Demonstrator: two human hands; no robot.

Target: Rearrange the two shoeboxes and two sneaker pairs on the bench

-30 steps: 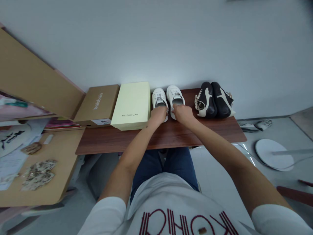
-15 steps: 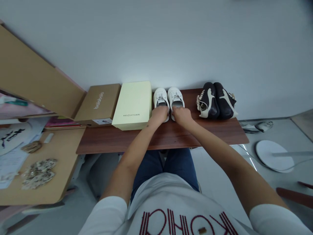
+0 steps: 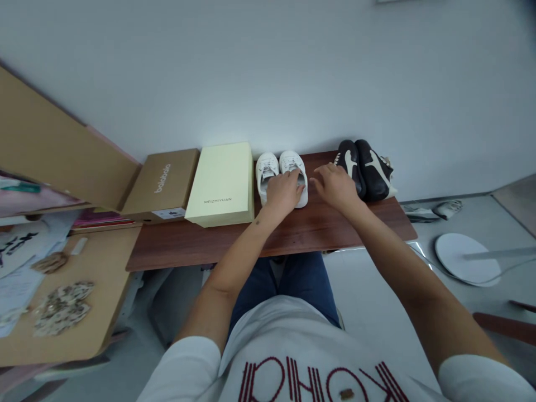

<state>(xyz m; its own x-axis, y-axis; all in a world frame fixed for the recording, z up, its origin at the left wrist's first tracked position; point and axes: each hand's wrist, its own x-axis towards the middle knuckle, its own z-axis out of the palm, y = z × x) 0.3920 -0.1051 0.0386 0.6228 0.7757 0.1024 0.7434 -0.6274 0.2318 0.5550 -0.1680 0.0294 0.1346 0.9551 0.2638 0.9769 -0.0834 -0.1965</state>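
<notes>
Our left hand lies across the heels of the 2 white sneakers, which stand side by side on the tabletop, just beside the yellow box. We cannot tell whether it grips them. Our right hand is open, fingers spread, between the sneakers and the 2 dark shoes, holding nothing.
</notes>
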